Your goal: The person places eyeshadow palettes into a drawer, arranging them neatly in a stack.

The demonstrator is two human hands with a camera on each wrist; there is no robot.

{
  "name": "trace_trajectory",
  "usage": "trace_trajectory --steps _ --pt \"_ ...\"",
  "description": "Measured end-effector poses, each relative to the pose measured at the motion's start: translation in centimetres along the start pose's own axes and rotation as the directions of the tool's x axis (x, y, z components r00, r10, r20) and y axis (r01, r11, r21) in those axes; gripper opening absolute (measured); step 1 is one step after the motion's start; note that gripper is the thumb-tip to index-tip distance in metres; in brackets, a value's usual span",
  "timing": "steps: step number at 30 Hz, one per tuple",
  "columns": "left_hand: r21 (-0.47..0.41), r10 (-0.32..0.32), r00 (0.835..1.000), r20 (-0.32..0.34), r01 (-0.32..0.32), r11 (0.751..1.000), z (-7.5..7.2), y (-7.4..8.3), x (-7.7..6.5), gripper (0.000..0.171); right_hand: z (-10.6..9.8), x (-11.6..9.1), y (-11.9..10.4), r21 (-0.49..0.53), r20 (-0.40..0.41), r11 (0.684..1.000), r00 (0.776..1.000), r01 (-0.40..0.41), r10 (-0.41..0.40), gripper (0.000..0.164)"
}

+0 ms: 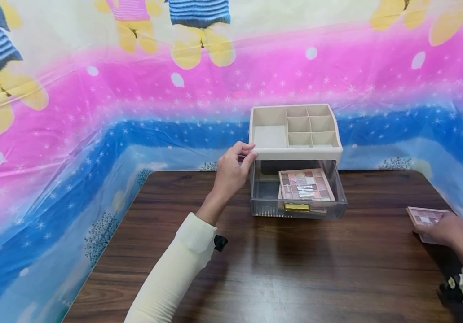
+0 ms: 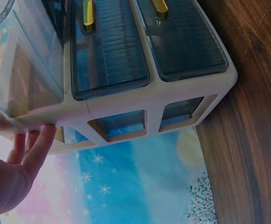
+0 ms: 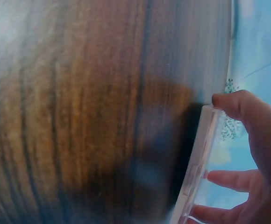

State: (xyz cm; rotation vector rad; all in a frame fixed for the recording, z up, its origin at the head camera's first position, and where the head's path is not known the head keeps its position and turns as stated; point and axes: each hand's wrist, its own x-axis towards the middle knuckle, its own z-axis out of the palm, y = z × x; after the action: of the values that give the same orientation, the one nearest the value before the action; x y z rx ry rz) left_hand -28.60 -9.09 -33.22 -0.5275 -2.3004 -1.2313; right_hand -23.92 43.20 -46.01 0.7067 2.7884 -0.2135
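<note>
A cream organizer (image 1: 296, 154) with a compartmented top stands at the back of the table. Its clear upper drawer (image 1: 263, 208) is pulled out and contains an eyeshadow palette (image 1: 306, 186) with a grid of shades; whether another lies under it I cannot tell. My left hand (image 1: 231, 170) grips the organizer's left side near the top, thumb towards the front and fingers along the side panel (image 2: 74, 114). Out at the table's right side, my right hand (image 1: 453, 231) holds another eyeshadow palette (image 1: 419, 216) between thumb and fingers; in the right wrist view the palette's edge (image 3: 198, 149) shows.
Two lower drawers, one (image 2: 110, 51) beside the other (image 2: 187, 44) in the left wrist view, are closed and have gold handles. The dark wooden table (image 1: 255, 269) ends at a patterned cloth backdrop (image 1: 154, 103) behind and on both sides.
</note>
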Motion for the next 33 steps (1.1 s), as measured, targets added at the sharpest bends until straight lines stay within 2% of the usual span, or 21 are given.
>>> trace_trajectory --steps 6,13,16,20,26,29,33 --pt "-0.004 -0.010 1.000 -0.003 0.010 1.000 0.2 0.0 -0.1 0.025 -0.4 -0.4 0.4 0.064 -0.165 0.991 0.981 0.118 -0.106 0.092" --pt "-0.006 -0.003 1.000 0.002 0.003 1.000 0.2 0.0 0.0 0.026 -2.8 -2.0 -0.8 0.103 -0.201 0.958 0.949 0.268 -0.244 0.107" --pt "-0.005 -0.007 1.000 0.003 0.007 1.000 0.2 -0.1 0.0 0.026 -4.2 -3.4 -2.1 0.093 -0.238 0.933 0.917 0.349 -0.320 0.107" --pt "-0.001 -0.008 1.000 0.000 0.008 1.000 0.1 -0.1 0.0 0.026 -6.1 -5.9 -4.6 0.079 -0.300 0.890 0.862 0.450 -0.409 0.103" --pt "-0.003 -0.008 1.000 0.004 0.008 1.000 0.1 -0.2 0.0 0.027 -8.3 -9.3 -7.9 0.068 -0.362 0.837 0.795 0.543 -0.486 0.097" --pt "-0.002 -0.006 1.000 0.001 0.006 1.000 0.1 -0.2 0.0 0.026 -9.2 -10.4 -9.0 0.055 -0.379 0.814 0.766 0.578 -0.519 0.093" --pt "-0.004 -0.002 1.000 -0.001 0.002 1.000 0.2 -0.1 0.0 0.025 -10.4 -11.7 -10.0 0.064 -0.387 0.784 0.740 0.617 -0.550 0.092"
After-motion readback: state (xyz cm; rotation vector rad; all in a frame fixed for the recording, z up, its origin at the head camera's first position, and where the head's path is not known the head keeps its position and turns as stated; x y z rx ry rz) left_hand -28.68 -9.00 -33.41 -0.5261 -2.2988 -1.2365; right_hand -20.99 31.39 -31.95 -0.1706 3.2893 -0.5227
